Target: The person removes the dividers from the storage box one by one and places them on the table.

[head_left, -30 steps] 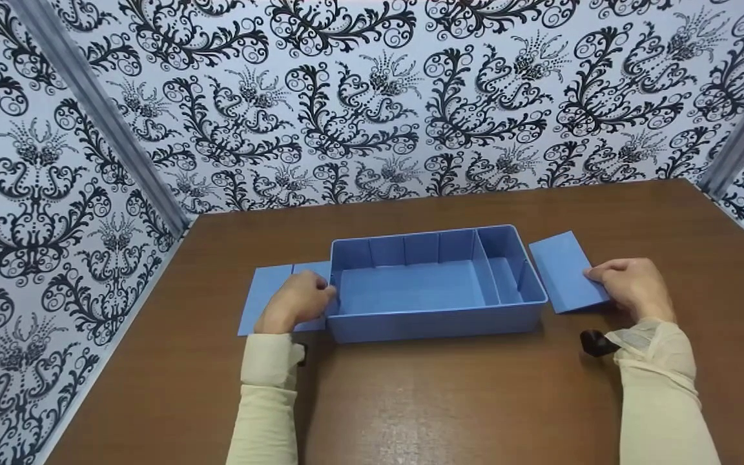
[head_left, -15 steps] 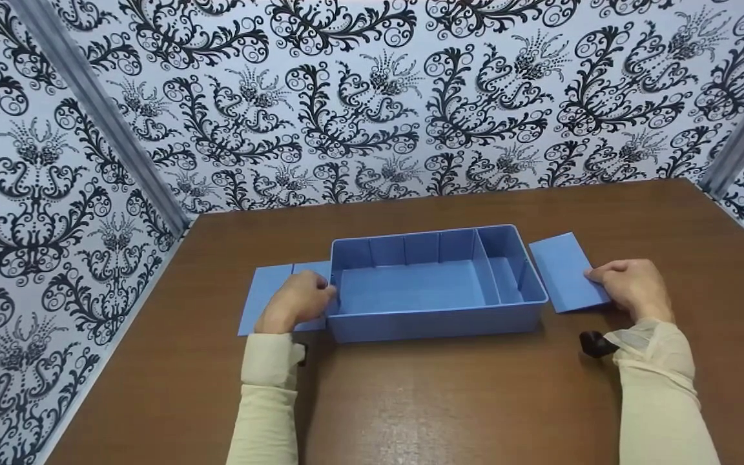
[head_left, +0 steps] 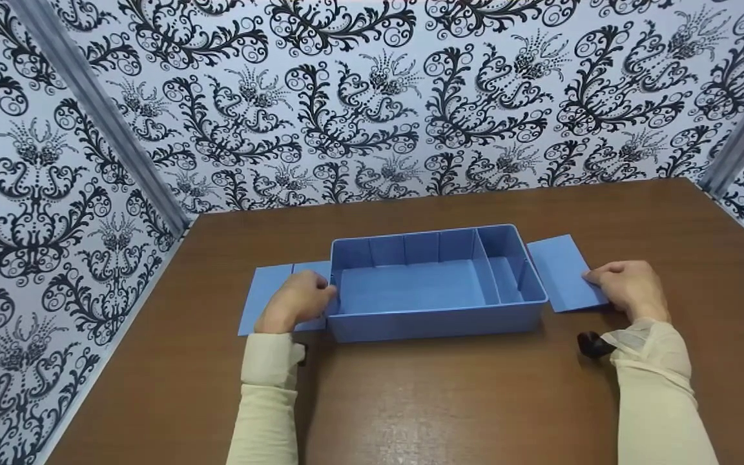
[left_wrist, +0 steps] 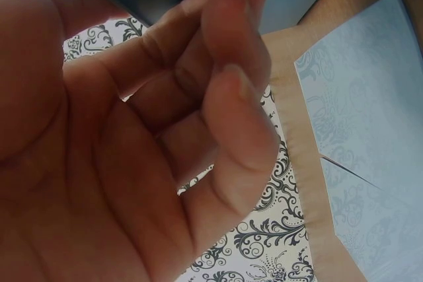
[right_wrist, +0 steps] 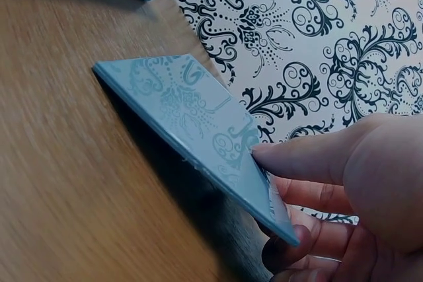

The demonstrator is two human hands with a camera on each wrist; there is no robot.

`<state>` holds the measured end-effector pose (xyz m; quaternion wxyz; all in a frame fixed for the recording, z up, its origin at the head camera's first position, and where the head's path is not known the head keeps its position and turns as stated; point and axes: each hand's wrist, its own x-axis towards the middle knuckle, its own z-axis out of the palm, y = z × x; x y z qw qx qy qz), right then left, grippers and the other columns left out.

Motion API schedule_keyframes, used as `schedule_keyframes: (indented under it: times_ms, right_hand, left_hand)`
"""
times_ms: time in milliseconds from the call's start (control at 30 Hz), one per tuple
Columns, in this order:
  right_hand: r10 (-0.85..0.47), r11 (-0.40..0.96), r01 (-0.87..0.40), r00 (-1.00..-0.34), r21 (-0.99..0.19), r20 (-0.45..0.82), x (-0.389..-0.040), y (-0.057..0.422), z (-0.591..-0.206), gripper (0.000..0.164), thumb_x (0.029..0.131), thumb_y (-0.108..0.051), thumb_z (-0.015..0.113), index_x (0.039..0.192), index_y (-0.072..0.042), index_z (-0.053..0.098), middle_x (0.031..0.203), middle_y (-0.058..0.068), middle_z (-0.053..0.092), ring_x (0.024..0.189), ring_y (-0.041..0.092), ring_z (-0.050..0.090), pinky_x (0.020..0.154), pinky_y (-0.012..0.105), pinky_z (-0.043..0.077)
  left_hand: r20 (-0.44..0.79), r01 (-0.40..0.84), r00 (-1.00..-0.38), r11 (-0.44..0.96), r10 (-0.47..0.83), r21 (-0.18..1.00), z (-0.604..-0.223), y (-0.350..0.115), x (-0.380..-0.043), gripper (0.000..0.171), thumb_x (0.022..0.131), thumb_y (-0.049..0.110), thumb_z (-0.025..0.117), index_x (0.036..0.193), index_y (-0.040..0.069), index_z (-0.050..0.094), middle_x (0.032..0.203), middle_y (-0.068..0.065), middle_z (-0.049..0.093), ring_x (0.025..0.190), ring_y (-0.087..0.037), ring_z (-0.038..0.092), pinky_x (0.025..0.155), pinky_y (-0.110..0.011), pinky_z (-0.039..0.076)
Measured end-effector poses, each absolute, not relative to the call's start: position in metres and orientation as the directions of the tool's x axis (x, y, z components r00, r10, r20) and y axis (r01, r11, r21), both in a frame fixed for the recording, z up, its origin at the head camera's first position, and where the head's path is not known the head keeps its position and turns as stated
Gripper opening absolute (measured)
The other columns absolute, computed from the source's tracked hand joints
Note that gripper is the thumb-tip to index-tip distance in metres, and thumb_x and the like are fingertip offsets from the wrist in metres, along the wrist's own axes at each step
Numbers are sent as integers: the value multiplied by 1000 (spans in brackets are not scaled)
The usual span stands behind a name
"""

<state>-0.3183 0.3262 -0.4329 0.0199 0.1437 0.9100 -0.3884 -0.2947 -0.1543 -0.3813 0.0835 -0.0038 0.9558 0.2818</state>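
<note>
White wall with black curly flourishes fills 12 o'clock and wraps round toward 9 and 3. Under it there's a brown wood-look worktop, kinda shiny at 6 o'clock. Pretty much dead centre sits a blue box, and you can see right down into it. Cream-coloured sleeves come in low, right sleeve from 5 o'clock, left sleeve from 7. A flat blue left panel lies just beside the box at 9 o'clock, with a thin dark line coming in from its 12 o'clock edge (slit or seam, can't tell). The right panel, also blue, is just beside the box at 3 o'clock, tilted, with its 4 o'clock side lifted off the worktop. Left grip is curled in and pinching the box's 9 o'clock end. Right grip is clamped on the right panel, thumb on top, fingers tucked underneath. In the box, a thin upright divider walls off a narrow bay at 3 o'clock. Tiniest bit: a black thing by the right wrist.
</note>
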Motion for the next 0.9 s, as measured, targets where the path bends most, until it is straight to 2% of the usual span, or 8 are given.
schedule_keyframes:
  times_ms: [300,667,900]
  right_hand:
    - [239,638,300,-953,-709,-188,-317,326,-433,53,96,-38,58,129,4,60,140,35,44,114,43,48,76,36,41]
    - [243,639,302,-952,-707,-187,-317,325,-433,53,97,-37,57,130,5,60,140,36,44,116,45,48,84,44,44]
    - [250,678,275,-958,-682,-137,-318,325,-434,50,94,-38,60,125,2,64,137,33,50,115,41,51,76,35,41]
  left_hand:
    - [-174,-71,-984,841,28,536,-382,-154,-295,32,97,18,53,66,12,54,62,0,47,56,-14,45,51,-28,34]
    - [-189,-87,-982,835,20,543,-381,-153,-296,31,99,20,53,71,9,58,63,0,47,56,-14,45,51,-28,34]
    - [-181,-75,-983,849,25,523,-380,-153,-296,39,96,18,52,59,13,44,57,2,41,52,-13,40,49,-27,30]
